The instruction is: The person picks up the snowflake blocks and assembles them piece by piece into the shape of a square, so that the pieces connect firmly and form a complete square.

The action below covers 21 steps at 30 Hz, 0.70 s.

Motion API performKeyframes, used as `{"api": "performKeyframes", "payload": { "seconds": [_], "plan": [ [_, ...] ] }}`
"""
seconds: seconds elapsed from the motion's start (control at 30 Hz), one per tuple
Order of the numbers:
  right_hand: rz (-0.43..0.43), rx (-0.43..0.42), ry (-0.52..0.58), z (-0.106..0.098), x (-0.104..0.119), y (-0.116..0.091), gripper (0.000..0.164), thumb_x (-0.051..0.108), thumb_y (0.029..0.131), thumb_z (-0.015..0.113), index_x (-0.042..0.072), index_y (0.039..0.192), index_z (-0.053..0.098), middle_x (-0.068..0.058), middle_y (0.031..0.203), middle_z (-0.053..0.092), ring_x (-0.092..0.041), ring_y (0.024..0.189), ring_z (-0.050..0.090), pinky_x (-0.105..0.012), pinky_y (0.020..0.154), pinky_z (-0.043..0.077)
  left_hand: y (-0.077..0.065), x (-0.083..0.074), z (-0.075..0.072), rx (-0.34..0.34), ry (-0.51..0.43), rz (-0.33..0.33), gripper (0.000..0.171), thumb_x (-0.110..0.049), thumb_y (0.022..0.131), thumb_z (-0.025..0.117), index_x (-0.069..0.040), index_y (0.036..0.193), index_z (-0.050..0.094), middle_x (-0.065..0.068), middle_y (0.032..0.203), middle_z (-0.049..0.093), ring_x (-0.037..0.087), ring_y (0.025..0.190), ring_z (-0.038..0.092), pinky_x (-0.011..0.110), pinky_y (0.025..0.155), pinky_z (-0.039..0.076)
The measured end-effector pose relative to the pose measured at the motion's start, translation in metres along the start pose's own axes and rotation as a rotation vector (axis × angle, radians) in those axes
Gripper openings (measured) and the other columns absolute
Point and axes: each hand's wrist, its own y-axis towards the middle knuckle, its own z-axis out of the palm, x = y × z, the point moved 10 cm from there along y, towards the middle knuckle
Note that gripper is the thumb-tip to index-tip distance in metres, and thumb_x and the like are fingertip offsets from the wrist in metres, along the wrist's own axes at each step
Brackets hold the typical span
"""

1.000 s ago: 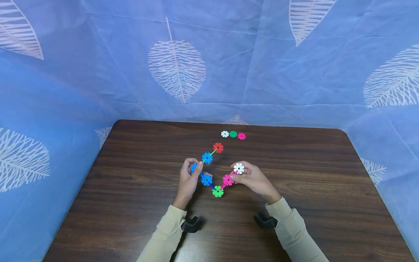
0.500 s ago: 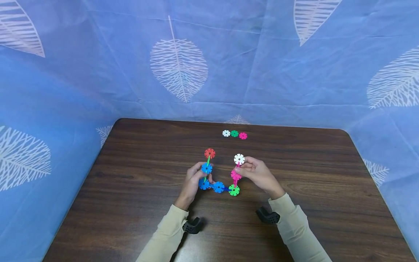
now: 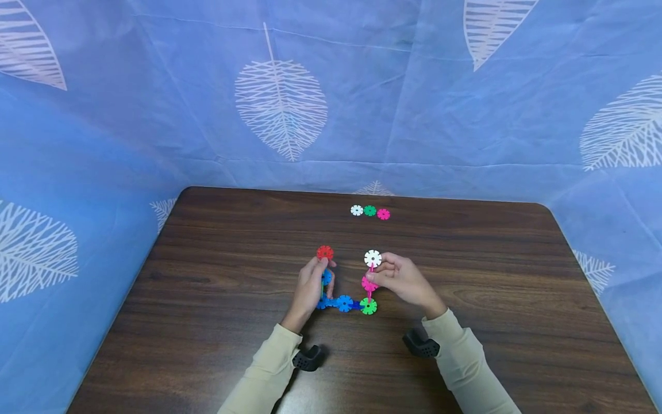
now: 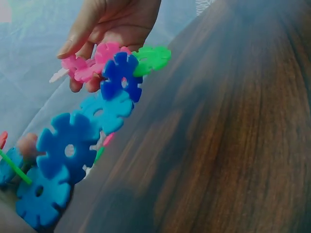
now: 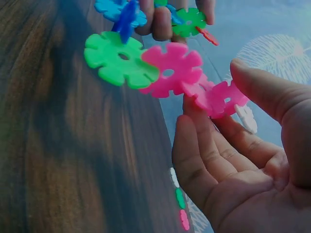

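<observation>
A bent chain of notched plastic snowflake discs spans both hands above the table. In the head view its left arm rises to a red disc (image 3: 324, 252), past a blue disc (image 3: 327, 278). Along the bottom run another blue disc (image 3: 344, 303), a dark blue one and a light green disc (image 3: 369, 306). Pink discs (image 3: 369, 283) climb to a white disc (image 3: 373, 259) at the right end. My left hand (image 3: 306, 293) grips the chain just below the red disc, thumb in front. With thumb and fingers, my right hand (image 3: 405, 283) holds the pink discs below the white one.
A loose white disc (image 3: 357, 210), a green disc (image 3: 369, 211) and a pink disc (image 3: 383, 214) lie in a row near the back of the brown wooden table (image 3: 233, 230). Blue leaf-patterned cloth (image 3: 362, 115) hangs behind and around it.
The chain has swung from a slanted V into a squarer U, its red end coming left and nearer. My left hand has shifted its hold from the blue discs up toward the red one.
</observation>
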Motion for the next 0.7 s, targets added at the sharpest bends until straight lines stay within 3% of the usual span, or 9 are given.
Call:
{"api": "performKeyframes", "payload": {
  "seconds": [0.13,0.3,0.5,0.6,0.7],
  "plan": [
    [0.006,0.002,-0.002,0.001,-0.002,0.001,0.035,0.019,0.089,0.066,-0.006,0.109,0.05,-0.01,0.091,0.065,-0.006,0.076,0.064,-0.026,0.063,0.052,0.004,0.008,0.0,0.009,-0.085,0.006,0.027,-0.006,0.101,0.03,0.013,0.113,0.045,0.009,0.076,0.05,0.014,0.039,0.04,0.028,0.043,0.047],
    [-0.005,0.022,-0.012,0.002,-0.002,0.002,0.037,0.019,0.089,0.067,-0.005,0.111,0.051,-0.013,0.095,0.065,-0.006,0.078,0.065,-0.03,0.071,0.056,0.015,0.026,-0.002,0.003,-0.168,0.007,0.022,-0.004,0.1,0.028,0.011,0.104,0.044,0.008,0.075,0.046,0.015,0.038,0.035,0.026,0.04,0.041],
    [0.004,0.092,-0.031,-0.008,-0.006,0.011,0.049,0.022,0.091,0.064,-0.007,0.126,0.046,-0.021,0.106,0.063,-0.011,0.086,0.066,-0.036,0.08,0.057,0.019,0.033,-0.005,-0.008,-0.174,0.001,0.021,-0.012,0.102,0.029,0.003,0.099,0.043,0.006,0.072,0.045,0.013,0.036,0.034,0.024,0.037,0.038],
    [0.04,0.002,-0.114,-0.03,-0.013,0.024,0.048,0.031,0.09,0.065,-0.004,0.12,0.054,-0.021,0.102,0.066,-0.016,0.085,0.067,-0.036,0.077,0.058,0.019,0.033,-0.008,-0.006,-0.162,0.002,0.027,-0.019,0.105,0.029,0.004,0.099,0.043,0.006,0.072,0.045,0.013,0.036,0.034,0.024,0.038,0.038],
    [0.067,-0.134,-0.27,-0.053,-0.02,0.04,0.041,0.037,0.089,0.065,0.0,0.108,0.063,-0.016,0.092,0.07,-0.02,0.078,0.067,-0.033,0.069,0.057,0.017,0.03,-0.009,0.0,-0.157,-0.005,0.03,-0.019,0.105,0.028,0.006,0.1,0.043,0.006,0.072,0.045,0.014,0.036,0.035,0.025,0.038,0.04]
  ]
}}
